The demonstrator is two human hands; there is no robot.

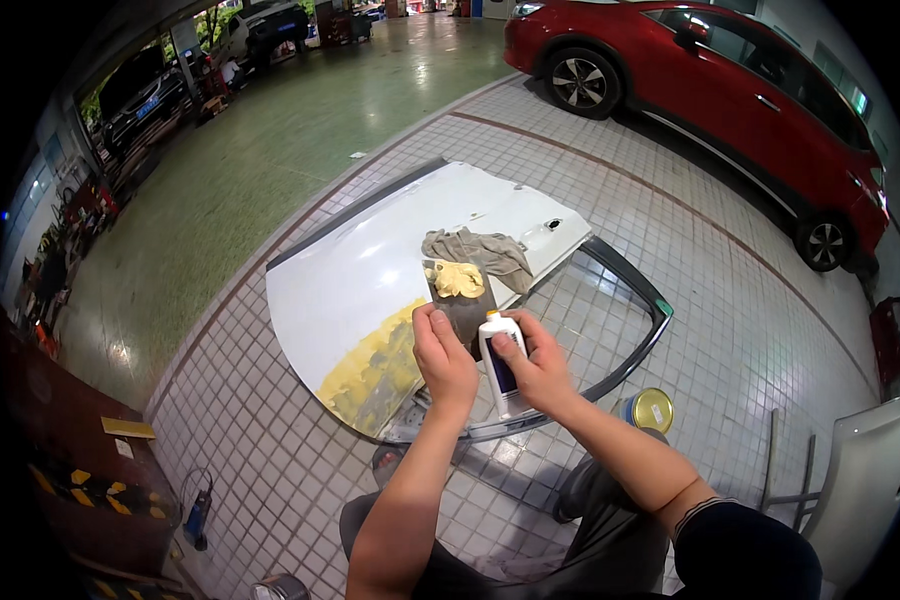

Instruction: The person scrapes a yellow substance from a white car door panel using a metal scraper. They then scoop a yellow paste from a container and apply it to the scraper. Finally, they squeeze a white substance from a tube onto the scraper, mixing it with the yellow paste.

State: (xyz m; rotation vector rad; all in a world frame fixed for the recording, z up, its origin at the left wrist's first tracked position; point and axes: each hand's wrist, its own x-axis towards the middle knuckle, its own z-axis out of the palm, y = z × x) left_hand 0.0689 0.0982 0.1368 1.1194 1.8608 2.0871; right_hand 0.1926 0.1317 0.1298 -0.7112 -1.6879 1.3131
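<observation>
My right hand (pixel 535 365) is wrapped round a white squeeze tube (pixel 497 380) with a dark label, its orange-tipped nozzle pointing up and away from me. Beside it, my left hand (pixel 444 358) has its fingers curled and pressed together; what they hold, if anything, is hidden. Just beyond both hands is a dark flat plate (pixel 460 318) bearing a mound of yellow putty (pixel 457 280). It lies on a white car door panel (pixel 360 245), whose near left corner carries a band of smeared yellow filler (pixel 375 365). A crumpled grey rag (pixel 485 252) lies behind the putty.
The door's black window frame (pixel 642 345) reaches right over the tiled floor. A round yellow-lidded can (pixel 650 410) stands by my right knee, another can (pixel 280 587) at lower left. A blue tool (pixel 199 518) lies far left. A red car (pixel 700 100) is parked behind.
</observation>
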